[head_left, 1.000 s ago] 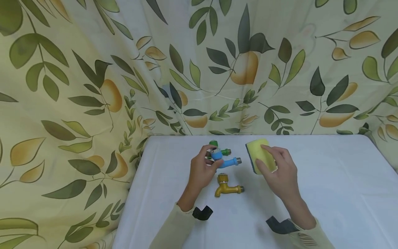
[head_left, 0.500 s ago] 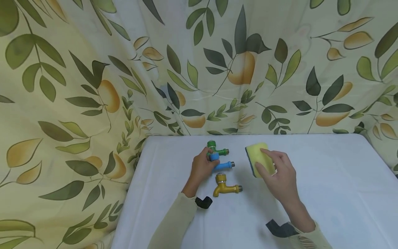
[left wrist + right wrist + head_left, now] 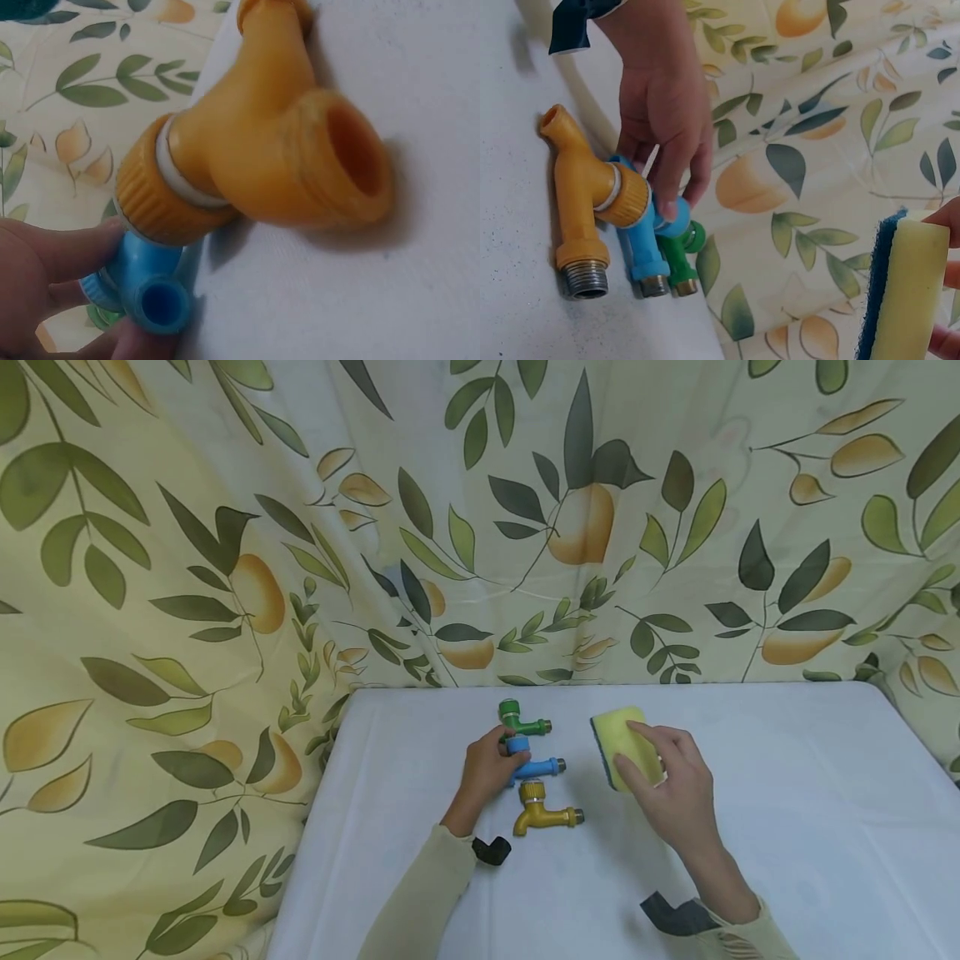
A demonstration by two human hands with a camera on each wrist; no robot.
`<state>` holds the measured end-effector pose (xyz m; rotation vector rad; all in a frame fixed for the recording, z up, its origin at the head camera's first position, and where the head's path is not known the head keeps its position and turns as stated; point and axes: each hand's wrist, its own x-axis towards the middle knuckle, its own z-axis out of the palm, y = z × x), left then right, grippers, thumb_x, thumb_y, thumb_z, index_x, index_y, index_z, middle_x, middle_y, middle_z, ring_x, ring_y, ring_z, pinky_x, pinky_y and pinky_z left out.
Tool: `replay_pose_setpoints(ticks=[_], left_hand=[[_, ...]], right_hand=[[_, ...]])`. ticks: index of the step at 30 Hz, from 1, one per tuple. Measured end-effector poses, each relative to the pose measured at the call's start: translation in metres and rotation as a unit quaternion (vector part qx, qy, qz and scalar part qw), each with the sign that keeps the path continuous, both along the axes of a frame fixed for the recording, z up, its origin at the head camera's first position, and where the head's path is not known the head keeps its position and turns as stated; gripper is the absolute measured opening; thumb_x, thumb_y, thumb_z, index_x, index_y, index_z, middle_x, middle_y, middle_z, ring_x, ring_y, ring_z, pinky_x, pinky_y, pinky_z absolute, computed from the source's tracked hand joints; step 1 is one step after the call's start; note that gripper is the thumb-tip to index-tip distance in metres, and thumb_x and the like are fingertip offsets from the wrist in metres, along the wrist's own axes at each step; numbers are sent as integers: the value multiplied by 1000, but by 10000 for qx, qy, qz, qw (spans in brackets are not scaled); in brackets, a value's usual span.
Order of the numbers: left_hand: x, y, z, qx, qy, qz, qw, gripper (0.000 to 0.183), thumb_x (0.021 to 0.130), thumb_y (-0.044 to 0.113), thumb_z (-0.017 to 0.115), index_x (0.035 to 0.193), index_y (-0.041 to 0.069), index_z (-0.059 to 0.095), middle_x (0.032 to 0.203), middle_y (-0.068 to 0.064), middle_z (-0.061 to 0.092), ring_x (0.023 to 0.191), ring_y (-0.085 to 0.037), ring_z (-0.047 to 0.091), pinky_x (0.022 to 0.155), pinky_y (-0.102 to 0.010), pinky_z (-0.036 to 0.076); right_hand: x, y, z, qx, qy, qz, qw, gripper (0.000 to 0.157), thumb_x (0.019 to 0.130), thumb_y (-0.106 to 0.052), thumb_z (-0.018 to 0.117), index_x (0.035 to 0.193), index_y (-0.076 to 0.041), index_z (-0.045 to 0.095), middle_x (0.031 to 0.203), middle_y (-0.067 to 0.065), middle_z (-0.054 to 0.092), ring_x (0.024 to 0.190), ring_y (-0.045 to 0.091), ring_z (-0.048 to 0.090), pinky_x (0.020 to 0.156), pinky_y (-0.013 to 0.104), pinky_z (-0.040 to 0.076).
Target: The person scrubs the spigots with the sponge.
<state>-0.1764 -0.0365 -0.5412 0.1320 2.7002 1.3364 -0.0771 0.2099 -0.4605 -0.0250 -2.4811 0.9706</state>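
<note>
In the head view my left hand (image 3: 487,770) holds the blue tap (image 3: 538,768) around its top, thumb on the near side. The tap lies on the white table between a green tap (image 3: 525,723) behind and a yellow tap (image 3: 547,817) in front. Its threaded end points right, like the others. My right hand (image 3: 675,785) pinches a yellow sponge (image 3: 630,747) with a dark blue scouring side, held to the right of the taps and above the table. The right wrist view shows the sponge's edge (image 3: 911,292) and the yellow tap (image 3: 577,195) standing apart from the left hand.
A white cloth covers the table (image 3: 810,793). Behind its far edge and on the left hangs a leaf-and-fruit patterned curtain (image 3: 420,635). Dark straps (image 3: 678,917) sit at both wrists.
My left hand has brought the blue tap down and slightly left, levelling it between the green and yellow taps. The right hand with the sponge has barely shifted.
</note>
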Motion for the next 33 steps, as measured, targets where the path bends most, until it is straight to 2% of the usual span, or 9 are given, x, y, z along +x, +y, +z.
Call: replay_pose_setpoints(ticks=[9,12,14,16,19,22,25,29,33], left_hand=[[-3,0,-2,-285,245,-62,9993,47,88,35,82,128,15,69,87,2,59,80,-12,52,63,-24,44],[-8,-5,4,-388,200,-150,9989,51,89,38,80,132,15,67,85,3,61,77,-11,54,61,-23,45],[-17,-12,13,-503,197,-255,9982,49,91,39,78,132,15,66,85,1,64,75,-12,56,61,-25,47],[-32,-19,22,-712,286,-475,9959,47,94,38,75,133,15,65,91,-1,66,78,-15,59,66,-29,50],[-57,-30,34,-1166,409,-1059,9867,50,96,30,73,141,14,59,117,-7,66,102,-21,63,87,-37,54],[-76,-37,37,-1586,426,-1822,9694,70,89,21,81,151,13,48,145,-10,53,131,-28,53,111,-44,45],[-89,-40,30,-1929,270,-2400,9511,92,81,19,88,158,15,38,161,-7,38,147,-31,38,122,-47,34],[-96,-38,15,-2094,62,-2678,9404,102,78,18,90,161,19,31,167,1,32,148,-29,33,123,-43,32],[-98,-37,8,-1878,148,-2657,9455,99,77,14,90,159,19,35,162,1,40,144,-26,37,122,-41,34]], right_hand=[[0,1,-1,4,8,-25,10000,47,86,-23,79,130,-10,68,118,16,59,98,24,54,70,32,45],[1,1,0,-4,12,-23,10000,47,86,-22,79,130,-10,68,117,16,59,99,24,54,71,31,44],[1,1,1,-13,29,-22,10000,47,86,-22,79,129,-9,68,118,16,59,99,24,54,71,33,45],[1,2,1,-24,43,-29,10000,47,86,-22,80,129,-9,68,118,16,59,100,24,54,71,34,45],[1,3,1,-32,54,-52,10000,47,86,-22,80,129,-9,69,118,16,59,101,24,54,71,33,44],[1,4,1,-45,63,-65,9999,47,85,-21,80,129,-10,69,119,16,59,101,24,54,72,31,43],[1,5,0,-58,56,-72,9999,46,85,-21,80,129,-10,69,119,16,59,101,25,54,72,32,43],[2,5,-1,-36,-35,-92,9999,46,87,-23,79,130,-10,68,119,16,58,102,26,54,72,36,45],[2,4,-2,-31,-103,-102,9999,46,88,-24,78,131,-10,67,120,16,58,103,27,54,73,39,46]])
